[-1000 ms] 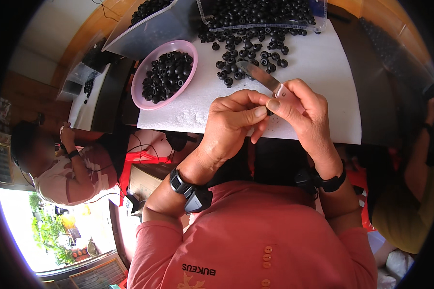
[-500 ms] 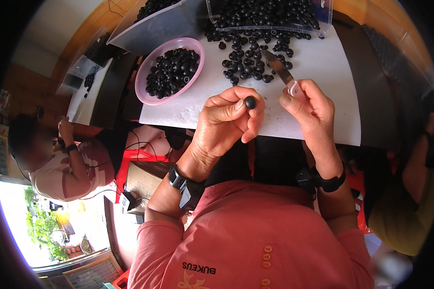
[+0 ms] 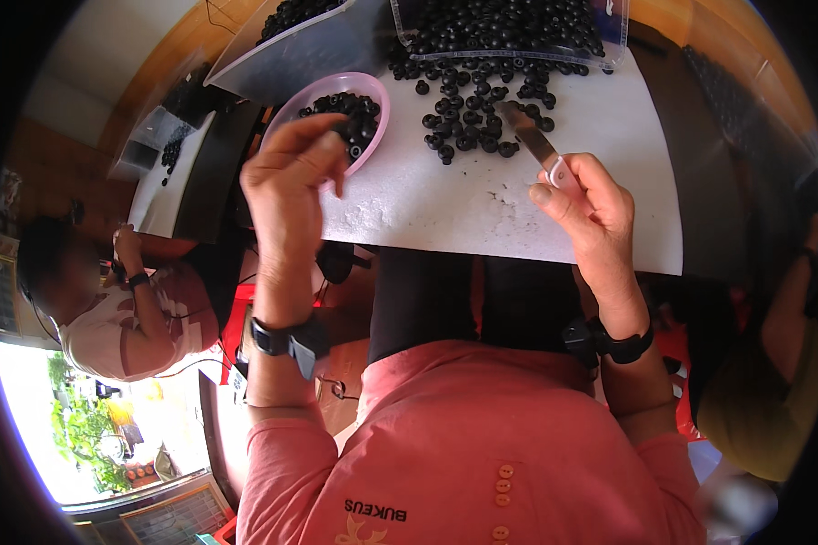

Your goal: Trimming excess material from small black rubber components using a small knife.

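Observation:
My left hand (image 3: 291,173) is over the near left side of a pink bowl (image 3: 384,118), slightly smeared by motion. Its thumb and forefinger point at the black rubber-like pieces (image 3: 362,107) in the bowl. Whether a dark piece sits between the fingertips cannot be made out against the pile. My right hand (image 3: 591,200) is closed round the white handle of a small knife (image 3: 538,143), above the right part of the white work surface. The blade points up and left, towards several loose black knobbed pieces (image 3: 468,118).
A clear bin (image 3: 518,56) full of black pieces lies at the far side, spilling onto the white board (image 3: 409,213). Another plastic bin (image 3: 291,54) stands left of it. At left a person (image 3: 136,318) sits near another table; another person's arm (image 3: 782,318) shows at right.
My left hand has moved left from the middle of the board to the bowl; the round black piece once plain in its fingers is no longer distinct. My right hand stays nearly still with the knife.

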The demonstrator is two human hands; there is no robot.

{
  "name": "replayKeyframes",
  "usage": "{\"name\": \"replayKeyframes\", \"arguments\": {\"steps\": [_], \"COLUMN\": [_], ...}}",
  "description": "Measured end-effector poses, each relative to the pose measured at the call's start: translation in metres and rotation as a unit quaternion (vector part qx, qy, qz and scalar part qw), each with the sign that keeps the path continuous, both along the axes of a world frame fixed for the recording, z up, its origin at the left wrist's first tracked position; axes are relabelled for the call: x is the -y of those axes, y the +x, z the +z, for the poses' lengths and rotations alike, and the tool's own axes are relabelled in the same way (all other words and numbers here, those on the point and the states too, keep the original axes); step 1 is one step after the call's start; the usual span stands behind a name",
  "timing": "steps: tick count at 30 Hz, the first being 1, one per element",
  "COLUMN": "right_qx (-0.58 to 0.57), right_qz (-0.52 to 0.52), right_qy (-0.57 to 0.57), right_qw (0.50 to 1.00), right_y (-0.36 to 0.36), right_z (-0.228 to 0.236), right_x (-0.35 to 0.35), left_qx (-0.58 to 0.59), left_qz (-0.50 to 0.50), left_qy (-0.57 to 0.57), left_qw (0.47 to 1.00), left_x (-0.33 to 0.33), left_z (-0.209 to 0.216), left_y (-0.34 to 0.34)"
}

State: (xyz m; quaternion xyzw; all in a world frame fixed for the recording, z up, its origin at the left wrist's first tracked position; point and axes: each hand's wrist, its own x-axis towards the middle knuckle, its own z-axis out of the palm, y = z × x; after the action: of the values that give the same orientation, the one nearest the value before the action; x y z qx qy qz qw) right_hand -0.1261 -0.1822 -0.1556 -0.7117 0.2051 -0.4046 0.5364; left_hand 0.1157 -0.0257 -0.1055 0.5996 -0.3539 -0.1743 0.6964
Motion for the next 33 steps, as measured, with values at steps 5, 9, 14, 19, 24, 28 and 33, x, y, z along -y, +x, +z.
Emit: {"name": "replayKeyframes", "arguments": {"steps": [5, 9, 14, 19, 24, 28, 33], "right_qx": [0.021, 0.038, 0.033, 0.041, 0.036, 0.03, -0.019], "right_qz": [0.026, 0.02, 0.029, 0.022, 0.025, 0.035, 0.021], "right_qy": [-0.013, -0.001, -0.003, -0.007, -0.007, -0.003, -0.077], "right_qw": [0.999, 0.999, 0.999, 0.999, 0.999, 0.999, 0.997], "right_y": [0.002, 0.001, 0.001, 0.0, -0.002, -0.001, -0.002], "right_z": [-0.003, -0.006, -0.005, -0.004, -0.002, -0.005, -0.004], "right_x": [0.002, 0.004, 0.005, 0.003, 0.003, 0.006, 0.003], "left_qx": [0.407, 0.452, 0.585, 0.622, 0.454, -0.068, -0.296], "left_qz": [0.085, 0.047, 0.022, 0.04, -0.049, -0.203, -0.245], "left_qy": [0.101, 0.128, 0.175, 0.224, 0.188, 0.153, 0.079], "left_qw": [0.904, 0.881, 0.791, 0.749, 0.87, 0.965, 0.92], "left_x": [-0.005, 0.022, 0.056, 0.066, 0.062, 0.047, 0.043], "left_z": [-0.001, -0.006, -0.026, -0.033, -0.037, -0.028, -0.029], "left_y": [0.068, 0.007, -0.037, -0.04, -0.037, -0.053, -0.076]}}
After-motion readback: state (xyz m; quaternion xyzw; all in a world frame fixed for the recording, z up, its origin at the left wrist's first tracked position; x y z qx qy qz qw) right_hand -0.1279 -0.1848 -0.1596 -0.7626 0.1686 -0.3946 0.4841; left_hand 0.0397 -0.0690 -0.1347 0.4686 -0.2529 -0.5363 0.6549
